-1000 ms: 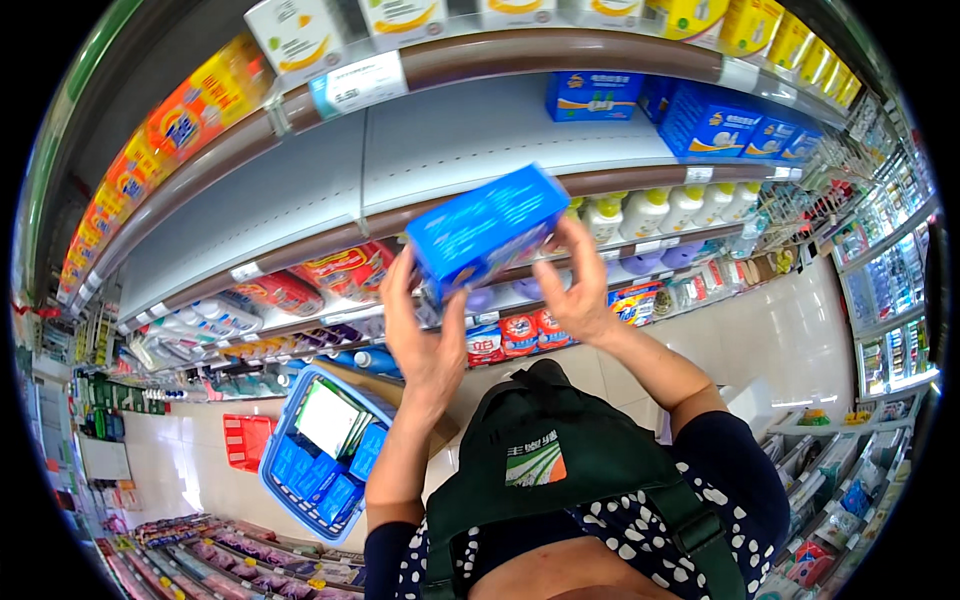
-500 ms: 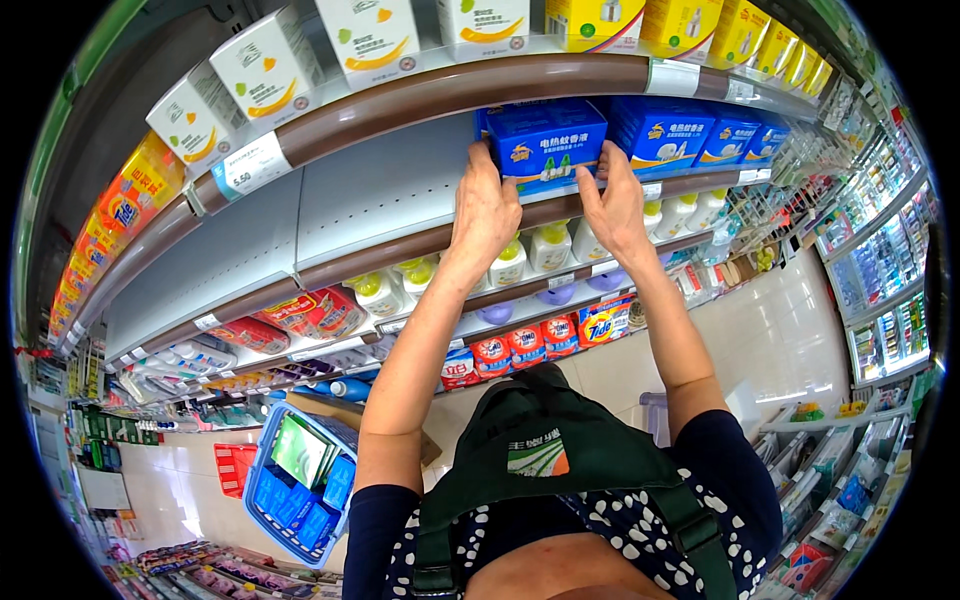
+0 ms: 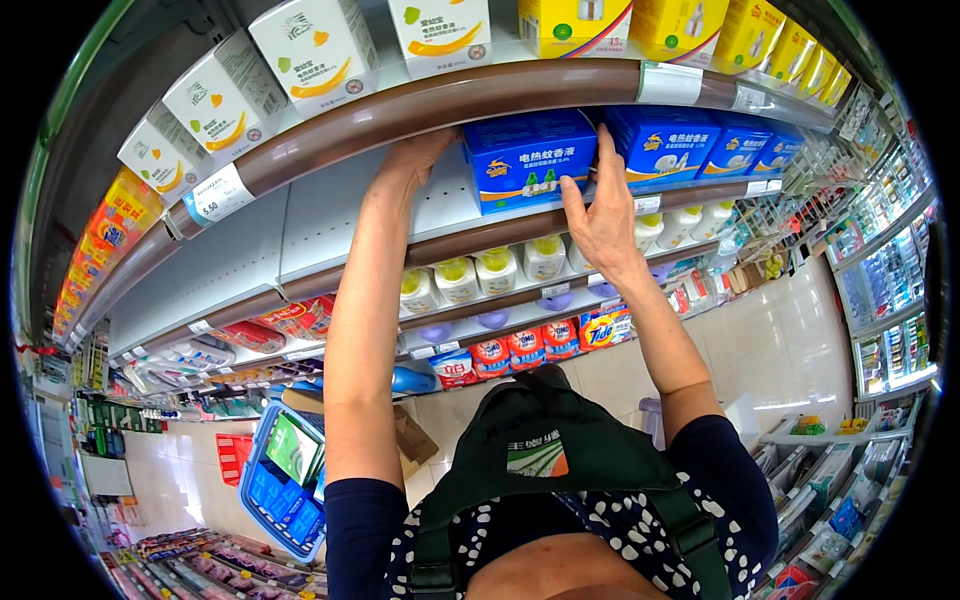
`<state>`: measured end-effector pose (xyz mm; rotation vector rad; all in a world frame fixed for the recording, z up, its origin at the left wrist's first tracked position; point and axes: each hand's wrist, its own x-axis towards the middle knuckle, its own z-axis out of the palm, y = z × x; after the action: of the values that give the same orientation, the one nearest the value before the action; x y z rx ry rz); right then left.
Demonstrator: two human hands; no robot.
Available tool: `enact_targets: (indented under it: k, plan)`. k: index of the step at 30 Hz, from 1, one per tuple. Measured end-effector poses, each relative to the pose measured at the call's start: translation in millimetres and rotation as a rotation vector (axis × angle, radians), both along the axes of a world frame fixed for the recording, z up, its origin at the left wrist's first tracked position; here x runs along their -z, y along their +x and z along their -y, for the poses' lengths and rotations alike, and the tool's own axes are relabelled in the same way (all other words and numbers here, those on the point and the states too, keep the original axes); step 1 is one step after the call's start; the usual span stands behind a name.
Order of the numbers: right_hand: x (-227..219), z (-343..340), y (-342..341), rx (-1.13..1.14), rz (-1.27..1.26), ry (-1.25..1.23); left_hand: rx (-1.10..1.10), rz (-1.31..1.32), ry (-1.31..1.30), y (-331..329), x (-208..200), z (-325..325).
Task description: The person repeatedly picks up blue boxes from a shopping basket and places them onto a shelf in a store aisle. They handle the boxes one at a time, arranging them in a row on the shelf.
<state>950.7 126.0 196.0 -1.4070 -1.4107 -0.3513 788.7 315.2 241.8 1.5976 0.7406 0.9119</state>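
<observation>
A blue mosquito-repellent box (image 3: 535,165) stands on the middle shelf (image 3: 345,195), just under the brown-edged upper shelf. My right hand (image 3: 605,215) grips its right front corner, with the thumb at the front face and the fingers along the side, in the gap beside the neighbouring blue boxes (image 3: 662,145). To the left of the box, my left hand (image 3: 415,160) reaches deep under the upper shelf edge. Its fingertips are hidden there, so what they touch does not show.
White boxes (image 3: 310,55) and yellow boxes (image 3: 675,25) line the upper shelf. White bottles with yellow-green caps (image 3: 495,272) stand on the shelf below. A blue basket (image 3: 262,525) with blue boxes and a green-and-white package sits on the floor at left, near a red basket (image 3: 232,455).
My left hand has let go of the blue box's left side and moved left and farther in under the upper shelf. The right hand stays at the box's right side. The view has shifted slightly.
</observation>
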Motion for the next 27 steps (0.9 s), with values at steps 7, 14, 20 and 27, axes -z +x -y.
enact_targets:
  k: [7, 14, 20, 27]
  plan:
    - [-3, 6, 3, -0.021, 0.074, 0.031, 0.052, -0.026, 0.003, 0, -8, 26]
    - [-4, 12, 3, 0.018, 0.139, 0.076, 0.243, 0.015, -0.137, -11, -14, 38]
    - [-5, 13, 4, 0.051, 0.174, 0.047, 0.093, 0.456, -0.413, -12, -8, 92]
    - [-9, 16, -3, 0.116, 0.125, 0.053, 0.111, 0.298, -0.167, 8, 3, 106]
